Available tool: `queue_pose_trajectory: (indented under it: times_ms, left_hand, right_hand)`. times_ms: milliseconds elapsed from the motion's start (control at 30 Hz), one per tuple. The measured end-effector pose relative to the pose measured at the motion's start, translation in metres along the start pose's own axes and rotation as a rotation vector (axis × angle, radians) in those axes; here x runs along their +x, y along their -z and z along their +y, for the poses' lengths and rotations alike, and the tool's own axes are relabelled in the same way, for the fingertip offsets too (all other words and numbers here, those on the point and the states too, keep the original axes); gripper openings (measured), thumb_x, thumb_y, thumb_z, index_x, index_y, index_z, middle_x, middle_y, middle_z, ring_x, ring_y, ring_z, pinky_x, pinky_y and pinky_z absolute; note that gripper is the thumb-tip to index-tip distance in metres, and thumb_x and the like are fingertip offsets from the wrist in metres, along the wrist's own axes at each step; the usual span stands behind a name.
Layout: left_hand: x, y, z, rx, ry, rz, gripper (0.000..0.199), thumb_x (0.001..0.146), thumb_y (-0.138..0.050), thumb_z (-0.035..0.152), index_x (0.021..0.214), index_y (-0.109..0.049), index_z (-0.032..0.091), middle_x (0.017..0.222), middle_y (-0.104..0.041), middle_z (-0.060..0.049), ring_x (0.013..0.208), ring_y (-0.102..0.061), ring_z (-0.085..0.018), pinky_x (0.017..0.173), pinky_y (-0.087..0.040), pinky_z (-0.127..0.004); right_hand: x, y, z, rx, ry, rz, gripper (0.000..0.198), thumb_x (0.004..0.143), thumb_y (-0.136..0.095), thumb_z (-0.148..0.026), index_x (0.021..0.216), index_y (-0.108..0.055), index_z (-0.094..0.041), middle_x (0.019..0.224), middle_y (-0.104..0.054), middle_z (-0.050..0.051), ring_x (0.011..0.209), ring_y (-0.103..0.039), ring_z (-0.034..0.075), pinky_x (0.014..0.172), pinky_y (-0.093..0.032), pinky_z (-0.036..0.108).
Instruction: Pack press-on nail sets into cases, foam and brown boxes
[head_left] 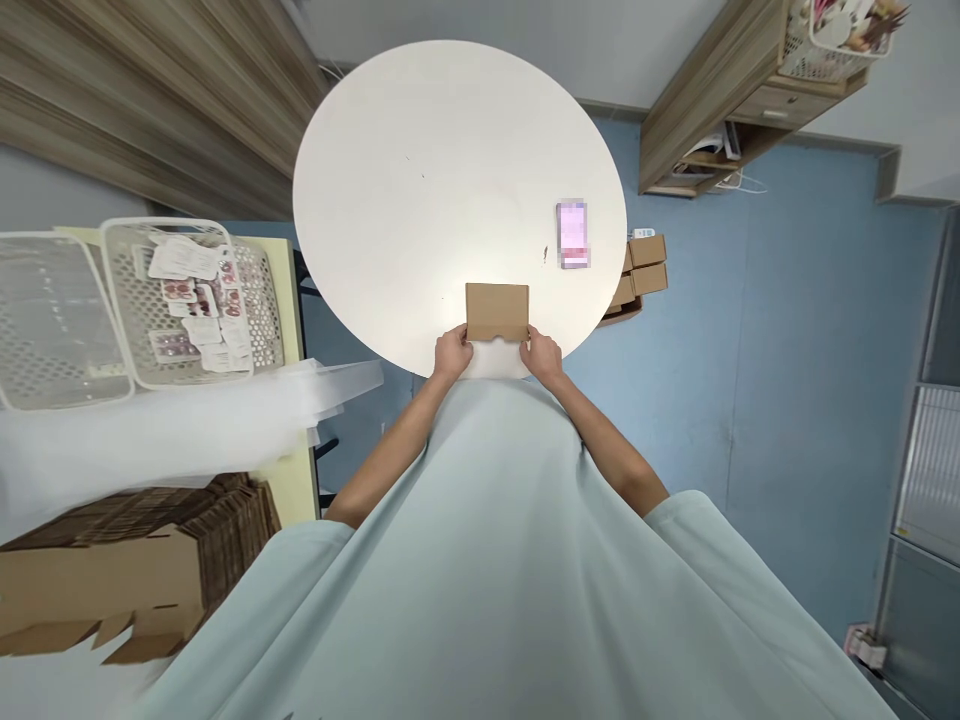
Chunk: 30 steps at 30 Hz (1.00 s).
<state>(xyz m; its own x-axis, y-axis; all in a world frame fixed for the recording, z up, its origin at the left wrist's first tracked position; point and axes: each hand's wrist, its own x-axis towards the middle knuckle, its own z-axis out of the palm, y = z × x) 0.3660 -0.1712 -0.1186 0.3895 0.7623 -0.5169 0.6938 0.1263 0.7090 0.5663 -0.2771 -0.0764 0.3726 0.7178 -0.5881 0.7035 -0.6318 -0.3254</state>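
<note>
A small brown cardboard box (497, 310) with its lid down lies near the front edge of the round white table (420, 170). My left hand (453, 354) grips its near left corner, fingers along the side. At the near right corner, my right hand (541, 356) holds the box in the same way, thumb toward the front. A small notch shows in the middle of the box's near edge. What is inside the box is hidden.
On the table's right lies a phone (573, 235) with a lit screen. Left stand white plastic baskets (266, 310), one with carded packets, above white wrapping sheets (187, 430) and stacked flat cardboard (105, 580). Closed small boxes (648, 262) sit beyond the table's right edge.
</note>
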Motion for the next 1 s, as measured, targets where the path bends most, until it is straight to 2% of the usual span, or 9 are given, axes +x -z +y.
queue_pose_trajectory:
  times_ms: [133, 233, 300, 467, 633, 833, 1000]
  left_hand:
    - [0.0, -0.006, -0.004, -0.04, 0.036, 0.034, 0.041, 0.093, -0.062, 0.023, 0.128, -0.082, 0.019, 0.127, -0.085, -0.01, 0.122, -0.079, -0.029, 0.11, -0.058, -0.039]
    - [0.001, -0.011, -0.006, -0.068, 0.057, 0.071, 0.039, 0.098, -0.055, 0.022, 0.127, -0.081, 0.017, 0.131, -0.084, -0.013, 0.126, -0.079, -0.03, 0.113, -0.058, -0.041]
    - [0.003, -0.015, -0.007, -0.09, 0.076, 0.1, 0.042, 0.097, -0.055, 0.018, 0.13, -0.081, 0.017, 0.134, -0.084, -0.013, 0.131, -0.077, -0.031, 0.115, -0.058, -0.043]
    - [0.006, -0.021, -0.009, -0.115, 0.12, 0.142, 0.05, 0.093, -0.057, 0.012, 0.139, -0.078, 0.015, 0.138, -0.082, -0.016, 0.134, -0.076, -0.032, 0.12, -0.056, -0.047]
    - [0.011, -0.018, -0.01, -0.052, 0.128, 0.182, 0.049, 0.093, -0.06, 0.016, 0.137, -0.08, 0.02, 0.128, -0.085, -0.013, 0.13, -0.077, -0.036, 0.118, -0.057, -0.052]
    - [0.017, -0.013, -0.008, -0.077, 0.103, 0.186, 0.055, 0.093, -0.059, 0.016, 0.145, -0.076, 0.018, 0.137, -0.082, -0.014, 0.128, -0.078, -0.034, 0.12, -0.056, -0.052]
    - [0.024, -0.009, -0.004, -0.054, 0.12, 0.176, 0.056, 0.092, -0.06, 0.016, 0.145, -0.077, 0.02, 0.132, -0.084, -0.013, 0.127, -0.078, -0.036, 0.118, -0.056, -0.052]
  right_hand:
    - [0.001, -0.006, 0.002, 0.081, -0.004, 0.024, 0.043, 0.108, -0.055, -0.03, 0.15, -0.064, -0.022, 0.119, -0.084, 0.013, 0.116, -0.079, 0.038, 0.101, -0.062, 0.048]
    - [0.005, -0.011, 0.005, 0.162, -0.009, 0.039, 0.046, 0.11, -0.045, -0.023, 0.153, -0.063, -0.021, 0.127, -0.084, 0.013, 0.123, -0.079, 0.035, 0.106, -0.061, 0.047]
    - [0.008, -0.014, 0.008, 0.226, -0.01, 0.047, 0.049, 0.109, -0.042, -0.017, 0.152, -0.065, -0.021, 0.134, -0.083, 0.012, 0.127, -0.078, 0.032, 0.11, -0.061, 0.045]
    - [0.016, -0.022, 0.015, 0.341, -0.027, 0.069, 0.048, 0.106, -0.048, -0.015, 0.15, -0.067, -0.021, 0.147, -0.079, 0.01, 0.13, -0.078, 0.028, 0.113, -0.061, 0.042]
    - [0.025, -0.025, 0.017, 0.376, -0.034, 0.079, 0.046, 0.107, -0.053, -0.017, 0.151, -0.067, -0.021, 0.149, -0.078, 0.01, 0.125, -0.08, 0.026, 0.113, -0.061, 0.042]
    - [0.03, -0.021, 0.014, 0.398, -0.027, 0.093, 0.044, 0.108, -0.052, -0.019, 0.149, -0.068, -0.019, 0.146, -0.078, 0.013, 0.118, -0.081, 0.024, 0.111, -0.06, 0.039]
    - [0.037, -0.017, 0.012, 0.388, -0.022, 0.101, 0.046, 0.108, -0.05, -0.018, 0.149, -0.068, -0.016, 0.142, -0.077, 0.016, 0.113, -0.079, 0.024, 0.11, -0.061, 0.04]
